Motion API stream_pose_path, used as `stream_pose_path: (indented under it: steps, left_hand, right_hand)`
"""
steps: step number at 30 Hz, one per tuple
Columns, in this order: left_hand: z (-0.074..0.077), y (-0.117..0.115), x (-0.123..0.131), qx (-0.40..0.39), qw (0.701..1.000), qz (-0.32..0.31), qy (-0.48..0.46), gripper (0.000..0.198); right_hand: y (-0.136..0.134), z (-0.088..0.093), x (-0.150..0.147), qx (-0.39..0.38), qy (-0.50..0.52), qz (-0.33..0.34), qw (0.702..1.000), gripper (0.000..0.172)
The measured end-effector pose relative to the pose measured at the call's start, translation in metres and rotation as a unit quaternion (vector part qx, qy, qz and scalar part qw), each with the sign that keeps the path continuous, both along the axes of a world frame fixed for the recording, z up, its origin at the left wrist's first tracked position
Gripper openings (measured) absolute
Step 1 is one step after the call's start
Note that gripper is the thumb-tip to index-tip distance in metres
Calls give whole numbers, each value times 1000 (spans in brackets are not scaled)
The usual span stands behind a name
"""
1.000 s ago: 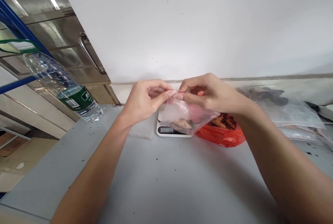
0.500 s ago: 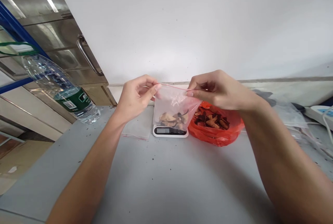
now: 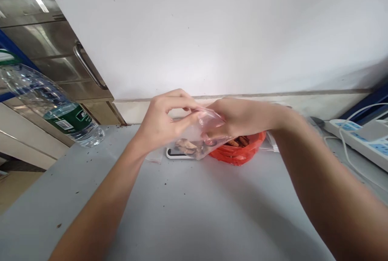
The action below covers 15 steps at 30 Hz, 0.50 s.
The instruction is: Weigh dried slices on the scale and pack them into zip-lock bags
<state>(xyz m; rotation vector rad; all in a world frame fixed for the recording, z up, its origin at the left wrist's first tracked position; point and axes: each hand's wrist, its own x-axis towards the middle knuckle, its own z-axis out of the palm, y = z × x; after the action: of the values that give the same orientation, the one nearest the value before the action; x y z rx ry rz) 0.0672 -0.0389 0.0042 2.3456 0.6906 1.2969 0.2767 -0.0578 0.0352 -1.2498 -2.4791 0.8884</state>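
Observation:
My left hand (image 3: 169, 117) pinches the rim of a clear zip-lock bag (image 3: 196, 129) between thumb and fingers, with the bag's mouth spread apart. Pale brown dried slices (image 3: 185, 146) lie in its bottom. At the mouth, my right hand (image 3: 232, 119) reaches in from the right, its fingertips showing through the plastic close to the slices. Blur and plastic hide whether those fingers grip anything. Partly covered by the bag, a white kitchen scale (image 3: 177, 156) sits on the table. Just right of it stands a red plastic bag (image 3: 238, 154) holding more dried brown pieces (image 3: 241, 141).
A large water bottle (image 3: 72, 119) with a green label stands at the left. Flat clear bags (image 3: 154, 156) lie left of the scale. A white power strip (image 3: 360, 135) with cables is at the right. The wall (image 3: 197, 51) rises behind the grey table (image 3: 169, 216).
My right hand has left the bag's rim and moved into its mouth. The bag has tilted and opened, its bottom now nearer me over the scale's front. The view has shifted rightward.

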Motion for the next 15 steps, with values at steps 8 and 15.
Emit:
stream_pose_path:
  steps: [8, 15]
  left_hand:
    - [19, -13, 46, 55, 994, 87, -43, 26]
    - [8, -1, 77, -38, 998, 56, -17, 29]
  right_hand:
    - [-26, -5, 57, 41, 80, -37, 995, 18]
    - [-62, 0, 132, 155, 281, -304, 897, 36]
